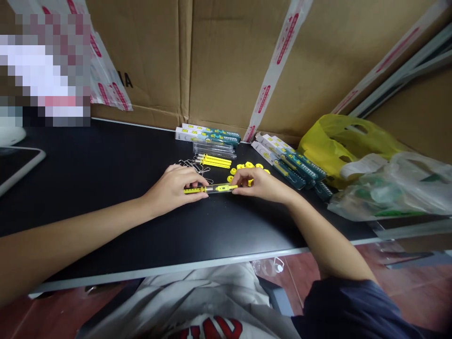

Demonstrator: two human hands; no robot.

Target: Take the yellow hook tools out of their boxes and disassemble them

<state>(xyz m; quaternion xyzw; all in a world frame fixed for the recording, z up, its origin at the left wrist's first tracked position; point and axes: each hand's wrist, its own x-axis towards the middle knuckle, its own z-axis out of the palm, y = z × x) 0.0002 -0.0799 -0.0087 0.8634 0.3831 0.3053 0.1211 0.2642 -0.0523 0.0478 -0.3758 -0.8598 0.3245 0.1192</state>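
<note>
Between my two hands, just above the black tabletop, lies a slim spring scale (pixel 219 188), held level. It has a yellow marked bar at its left, a short metal part in the middle and a flat yellow piece inside clear plastic at its right. My left hand (pixel 180 186) is closed round the left part, thumb and fingers along it. With thumb and fingertips my right hand (pixel 257 184) pinches the right end. Yellow caps (pixel 249 165) lie behind my right hand, partly hidden by it. Wire hooks (pixel 192 165) lie behind my left hand.
Yellow rods (pixel 217 161) and clear tubes (pixel 213 149) lie behind my hands. Printed narrow boxes (pixel 212 135) are at the back, with more boxes (pixel 287 157) to the right. Plastic bags (pixel 399 183) crowd the right edge; a tablet (pixel 21 165) is at left. Cardboard (pixel 226 61) stands behind.
</note>
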